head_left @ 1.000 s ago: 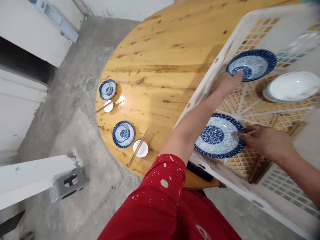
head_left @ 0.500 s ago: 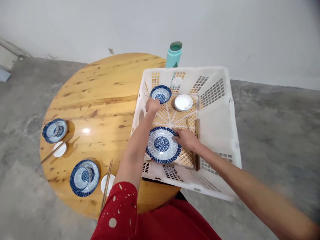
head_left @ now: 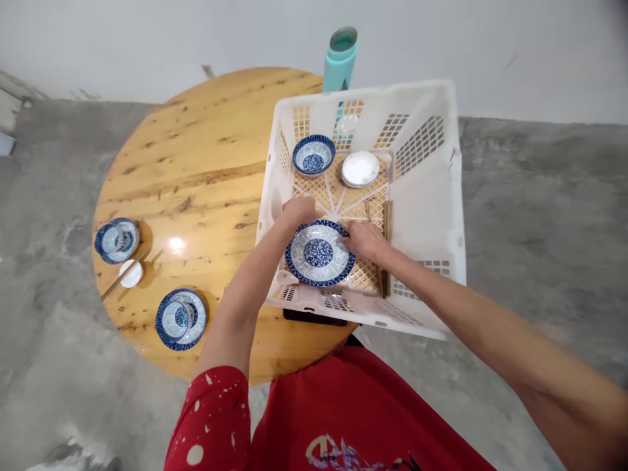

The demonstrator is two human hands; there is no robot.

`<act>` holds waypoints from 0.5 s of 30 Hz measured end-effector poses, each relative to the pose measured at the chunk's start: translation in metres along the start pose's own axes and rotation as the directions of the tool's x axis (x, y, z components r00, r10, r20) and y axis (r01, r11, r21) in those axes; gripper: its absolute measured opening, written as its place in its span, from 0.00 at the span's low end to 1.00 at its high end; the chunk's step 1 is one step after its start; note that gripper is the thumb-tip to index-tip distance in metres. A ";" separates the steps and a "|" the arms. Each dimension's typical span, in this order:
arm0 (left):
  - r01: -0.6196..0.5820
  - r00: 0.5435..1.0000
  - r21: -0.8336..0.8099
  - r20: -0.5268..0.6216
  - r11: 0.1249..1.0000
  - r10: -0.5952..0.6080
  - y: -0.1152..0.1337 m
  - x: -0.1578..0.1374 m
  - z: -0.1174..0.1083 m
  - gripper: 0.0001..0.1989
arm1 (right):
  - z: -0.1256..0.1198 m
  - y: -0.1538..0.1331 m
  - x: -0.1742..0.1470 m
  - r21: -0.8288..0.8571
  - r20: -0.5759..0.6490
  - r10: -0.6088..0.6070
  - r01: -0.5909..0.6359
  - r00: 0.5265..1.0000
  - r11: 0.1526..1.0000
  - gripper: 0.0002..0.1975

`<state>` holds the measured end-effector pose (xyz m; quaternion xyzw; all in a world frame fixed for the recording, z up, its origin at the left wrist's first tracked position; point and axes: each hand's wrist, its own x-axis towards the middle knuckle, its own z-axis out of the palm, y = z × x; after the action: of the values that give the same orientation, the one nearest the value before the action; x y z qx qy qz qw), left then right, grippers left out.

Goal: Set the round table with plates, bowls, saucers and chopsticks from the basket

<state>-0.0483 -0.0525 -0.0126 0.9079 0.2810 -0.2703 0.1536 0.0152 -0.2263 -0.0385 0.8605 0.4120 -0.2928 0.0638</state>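
The right hand (head_left: 364, 241) pinches the round blue-and-white ceramic plate (head_left: 318, 253) by its right rim, probably for steadiness. The left hand (head_left: 300, 210) is near the far rim; its grip I cannot tell.

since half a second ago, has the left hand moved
Yes: judged against the white basket, the left hand has moved off the blue-rimmed bowl, toward the blue-rimmed plate.

Plate (head_left: 318, 253) blue-rimmed, pale patterned band, mottled blue centre; basket (head_left: 426, 203) white; bottle (head_left: 338, 69) turquoise; sleeve (head_left: 212, 418) red, cream-spotted
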 end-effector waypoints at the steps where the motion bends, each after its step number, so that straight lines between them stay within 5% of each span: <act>1: -0.015 1.000 0.030 0.016 0.999 0.015 0.000 -0.004 0.002 0.28 | -0.002 0.001 -0.001 0.004 0.001 0.003 -0.003 1.000 1.000 0.18; 8: -0.123 0.992 0.113 0.023 0.986 0.121 -0.006 -0.021 0.011 0.21 | -0.011 0.008 -0.008 0.043 -0.048 0.032 -0.030 0.998 0.999 0.17; 15: -0.089 0.989 -0.083 -0.126 0.993 0.078 -0.021 -0.040 0.019 0.18 | -0.014 0.027 -0.015 0.252 -0.108 0.149 -0.118 0.983 0.961 0.11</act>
<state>-0.0961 -0.0609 -0.0072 0.9261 0.2634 -0.1946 0.1872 0.0344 -0.2495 -0.0226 0.9043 0.3170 -0.2815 -0.0492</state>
